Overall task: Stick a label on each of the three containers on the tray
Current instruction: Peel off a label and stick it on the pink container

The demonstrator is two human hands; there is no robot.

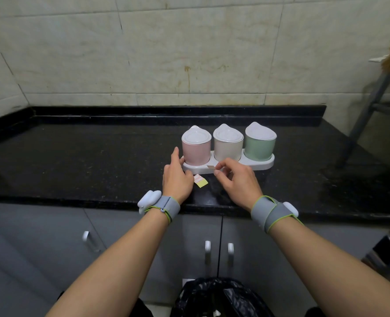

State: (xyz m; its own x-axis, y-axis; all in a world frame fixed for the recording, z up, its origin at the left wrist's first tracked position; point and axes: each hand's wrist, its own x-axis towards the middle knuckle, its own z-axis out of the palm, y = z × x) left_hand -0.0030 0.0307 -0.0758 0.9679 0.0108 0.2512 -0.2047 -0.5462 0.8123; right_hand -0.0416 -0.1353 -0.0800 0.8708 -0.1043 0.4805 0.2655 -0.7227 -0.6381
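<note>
A white tray [261,165] on the black counter carries three lidded containers in a row: pink [196,152] on the left, cream [228,146] in the middle, green [260,146] on the right. My right hand [237,179] pinches a small label [211,167] between thumb and forefinger, just in front of the tray below the cream container. My left hand [177,177] rests beside the tray's left end, its forefinger raised along the pink container's side. A small label sheet [200,180], white and yellow, lies on the counter between my hands.
The black counter [98,161] runs left to the tiled wall. A grey metal stand [363,120] leans at the right. Below the counter's front edge are grey cabinet doors with white handles [207,248] and a black bin bag [219,298].
</note>
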